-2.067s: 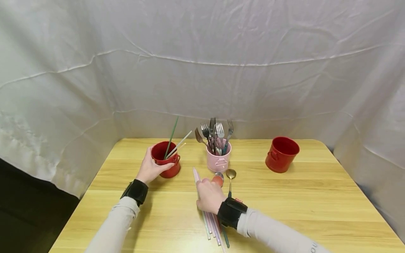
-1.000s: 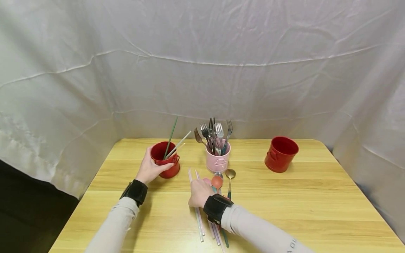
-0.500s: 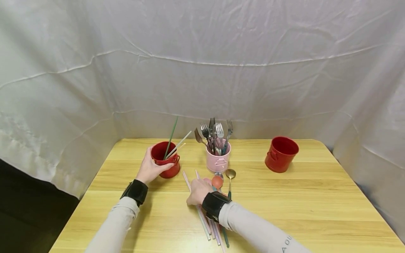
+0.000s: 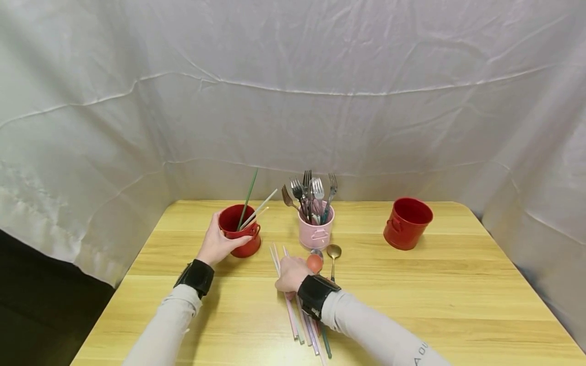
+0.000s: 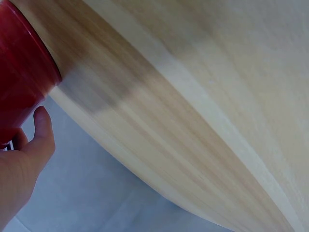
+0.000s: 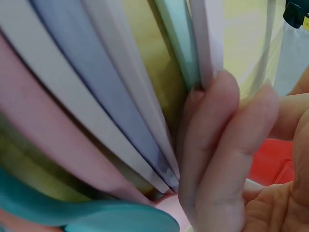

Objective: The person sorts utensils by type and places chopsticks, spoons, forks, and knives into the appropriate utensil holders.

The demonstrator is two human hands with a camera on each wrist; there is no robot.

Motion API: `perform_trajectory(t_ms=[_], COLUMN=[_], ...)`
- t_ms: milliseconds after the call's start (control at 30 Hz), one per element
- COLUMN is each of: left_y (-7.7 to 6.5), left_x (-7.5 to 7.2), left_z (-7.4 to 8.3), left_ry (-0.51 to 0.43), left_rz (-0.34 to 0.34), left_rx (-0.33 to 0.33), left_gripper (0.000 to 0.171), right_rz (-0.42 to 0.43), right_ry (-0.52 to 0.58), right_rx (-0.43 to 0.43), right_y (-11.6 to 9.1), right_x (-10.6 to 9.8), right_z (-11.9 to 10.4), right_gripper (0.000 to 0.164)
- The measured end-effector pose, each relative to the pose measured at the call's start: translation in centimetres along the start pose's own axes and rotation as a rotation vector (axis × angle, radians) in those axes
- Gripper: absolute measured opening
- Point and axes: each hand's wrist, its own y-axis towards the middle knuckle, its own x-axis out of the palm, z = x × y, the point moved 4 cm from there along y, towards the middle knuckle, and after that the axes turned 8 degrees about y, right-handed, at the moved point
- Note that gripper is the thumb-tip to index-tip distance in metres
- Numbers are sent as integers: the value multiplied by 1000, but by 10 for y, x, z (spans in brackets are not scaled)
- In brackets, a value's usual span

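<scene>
My left hand (image 4: 218, 245) grips the rim of a red bucket (image 4: 248, 247), thumb on the near side. A green stick (image 4: 248, 194) and pale chopsticks (image 4: 267, 200) lean in this bucket. Over a loose bundle of pastel chopsticks (image 4: 291, 321) on the table, my right hand (image 4: 291, 274) pinches a few of them. In the right wrist view, curled fingers (image 6: 217, 150) hold a mint chopstick (image 6: 179, 43) and a pale pink one (image 6: 209, 38). Other chopsticks and a teal spoon (image 6: 125, 220) lie alongside. The orange spoon (image 4: 314, 263) sits just right of the hand.
Behind the bundle stands a pink bucket (image 4: 313, 237) full of forks (image 4: 317, 188). A gold spoon (image 4: 334, 251) lies in front of it. Another red bucket (image 4: 405, 231) is at the back right of the wooden table (image 4: 439, 300). Grey cloth (image 4: 293, 127) hangs behind.
My right hand moved left with some chopsticks, spreading them from the bundle, then shifted slightly back right. Those chopsticks changed their angle. My left hand and the red bucket stayed put.
</scene>
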Motion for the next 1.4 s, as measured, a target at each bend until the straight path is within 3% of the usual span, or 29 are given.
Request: perform_trajectory(t_ms=[300,567,800,1000,1167,1400], left_y=[11,12,12,9,2,-1], left_x=[6,7,7,5,1,0], left_z=[-32,-37,-36,-23,-2,3], left_ry=[57,56,60,50,24,30], left_rz=[26,33,37,24,9,7], left_rx=[5,14,14,12,15,8], left_gripper=[91,92,91,90,86,85], right_rz=[-3,-38,57,158,174,229], right_ry=[89,190,195,206,268,388], right_rx=[-25,-44,-117,-186,-212,-271], right_y=[2,-1,-1,0,1,-1], right_x=[1,-7,-16,-22,-27,-37], right_z=[4,3,5,9,9,3], right_gripper=[21,23,28,17,8,7])
